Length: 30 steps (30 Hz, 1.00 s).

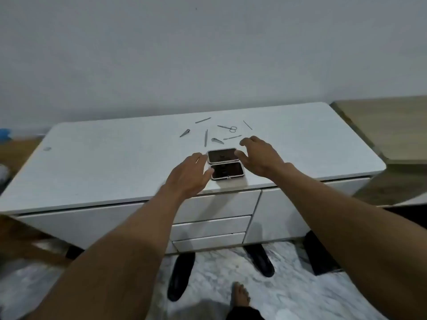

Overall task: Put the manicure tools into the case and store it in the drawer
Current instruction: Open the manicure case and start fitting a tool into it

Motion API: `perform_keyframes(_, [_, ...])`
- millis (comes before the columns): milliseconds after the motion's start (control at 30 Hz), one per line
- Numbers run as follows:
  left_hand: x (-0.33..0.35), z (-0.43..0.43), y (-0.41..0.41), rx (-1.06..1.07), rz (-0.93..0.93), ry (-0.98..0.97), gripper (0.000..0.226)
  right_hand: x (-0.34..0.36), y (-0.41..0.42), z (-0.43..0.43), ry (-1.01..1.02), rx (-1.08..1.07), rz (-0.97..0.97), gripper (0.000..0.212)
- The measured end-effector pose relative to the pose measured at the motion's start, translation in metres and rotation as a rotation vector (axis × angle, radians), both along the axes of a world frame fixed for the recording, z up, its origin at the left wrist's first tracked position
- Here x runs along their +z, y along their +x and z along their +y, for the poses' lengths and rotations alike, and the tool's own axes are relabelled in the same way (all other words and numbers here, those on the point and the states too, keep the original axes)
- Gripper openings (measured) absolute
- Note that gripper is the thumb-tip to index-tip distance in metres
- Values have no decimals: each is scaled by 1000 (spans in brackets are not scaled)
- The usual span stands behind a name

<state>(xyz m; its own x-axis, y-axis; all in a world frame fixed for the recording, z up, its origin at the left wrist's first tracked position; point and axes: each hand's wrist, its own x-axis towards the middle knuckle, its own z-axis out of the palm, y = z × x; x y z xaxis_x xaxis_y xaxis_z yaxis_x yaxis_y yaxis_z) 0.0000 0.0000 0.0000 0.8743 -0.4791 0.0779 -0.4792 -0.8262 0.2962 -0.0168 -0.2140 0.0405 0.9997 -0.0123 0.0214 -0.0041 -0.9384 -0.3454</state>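
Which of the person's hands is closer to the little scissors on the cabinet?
Right. The right hand lies just right of the scissors and nearer the camera; the left hand is farther off, beside the left edge of the open case.

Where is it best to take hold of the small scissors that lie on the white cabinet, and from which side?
Probably from above, with a pinch across the ring end: the scissors lie flat on the cabinet top, blades closed and pointing left, rings to the right. The rings are the widest part, and no other tool touches them. The right hand is nearer.
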Motion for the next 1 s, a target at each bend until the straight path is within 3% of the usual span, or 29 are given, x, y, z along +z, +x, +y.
perform_keyframes(400, [-59,-2,45,48,58,-77,67,-35,90,-12,-44,76,115,41])
perform_keyframes(1000, [-93,1,62,23,39,-132,64,-71,188,19,-106,217,165,28])
